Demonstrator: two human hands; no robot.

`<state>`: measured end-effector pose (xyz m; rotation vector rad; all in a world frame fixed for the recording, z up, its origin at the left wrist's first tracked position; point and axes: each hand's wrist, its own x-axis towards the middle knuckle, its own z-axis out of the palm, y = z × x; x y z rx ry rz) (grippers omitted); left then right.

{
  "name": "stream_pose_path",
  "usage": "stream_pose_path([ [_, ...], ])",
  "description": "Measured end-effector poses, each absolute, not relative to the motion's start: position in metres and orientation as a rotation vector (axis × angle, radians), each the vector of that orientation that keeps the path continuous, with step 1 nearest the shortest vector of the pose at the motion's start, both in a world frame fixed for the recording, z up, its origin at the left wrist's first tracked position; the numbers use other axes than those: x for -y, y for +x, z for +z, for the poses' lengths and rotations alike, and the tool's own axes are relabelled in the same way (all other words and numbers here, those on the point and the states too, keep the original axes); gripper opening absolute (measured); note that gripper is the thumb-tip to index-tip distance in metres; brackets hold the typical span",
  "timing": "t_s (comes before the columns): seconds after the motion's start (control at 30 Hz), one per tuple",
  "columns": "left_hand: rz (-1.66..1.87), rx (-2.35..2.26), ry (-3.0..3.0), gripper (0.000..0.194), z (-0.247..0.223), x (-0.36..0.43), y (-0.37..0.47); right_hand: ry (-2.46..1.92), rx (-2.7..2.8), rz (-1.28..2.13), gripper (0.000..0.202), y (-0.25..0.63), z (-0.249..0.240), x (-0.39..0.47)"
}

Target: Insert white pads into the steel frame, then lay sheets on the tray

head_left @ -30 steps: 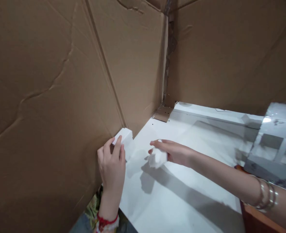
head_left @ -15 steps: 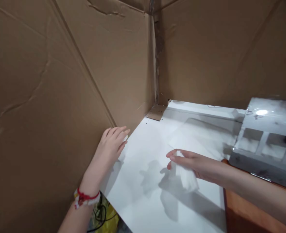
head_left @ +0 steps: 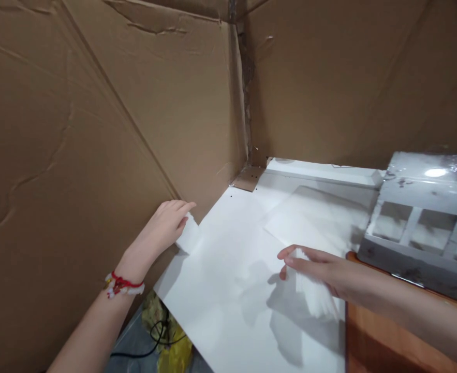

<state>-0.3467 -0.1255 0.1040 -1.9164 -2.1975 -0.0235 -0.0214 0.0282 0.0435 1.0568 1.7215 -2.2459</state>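
My left hand [head_left: 169, 223] is at the table's left edge, close against the cardboard. Its fingers are closed on a flat white piece [head_left: 189, 235], which sticks out below them; whether it is paper or cloth I cannot tell. Over the middle of the white tabletop [head_left: 220, 305], my right hand [head_left: 317, 267] pinches a bundle of thin white sheets [head_left: 309, 290] between thumb and fingers. The lower end of that bundle spreads out and is blurred. A thin, pale sheet [head_left: 298, 220] lies flat on the table beyond my right hand.
Cardboard walls [head_left: 166, 103] rise at the left and back and meet in a corner. At right stands a white frame with openings [head_left: 418, 217], partly under shiny plastic, beside a brown wooden surface [head_left: 391, 331]. Below left are a black cable [head_left: 135, 355] and a yellow bag [head_left: 176, 357].
My left hand has shifted left and turned, so more of the white piece shows. My right hand has moved slightly right with the sheets, which spread wider. The view has shifted a little.
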Motion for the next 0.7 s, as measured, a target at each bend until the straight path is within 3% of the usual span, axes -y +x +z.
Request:
stream_pose_path([
  [0.2,0.104,2.295,-2.080,0.032,0.112,0.118,-0.346,1.133,-1.777,-2.246,0.044,-0.013,0.044,-0.022],
  [0.4,0.082,2.369,-2.101,0.043,0.123,0.120,-0.347,1.116,-1.819,-2.228,0.047,-0.004,0.040,-0.029],
  [0.6,0.449,2.388,-2.215,0.093,0.135,0.117,-0.349,1.118,-1.813,-2.257,0.050,0.000,0.038,-0.029],
  [0.7,0.640,2.364,-2.221,0.103,0.139,0.112,-0.345,1.115,-1.808,-2.252,0.050,0.001,0.038,-0.030],
])
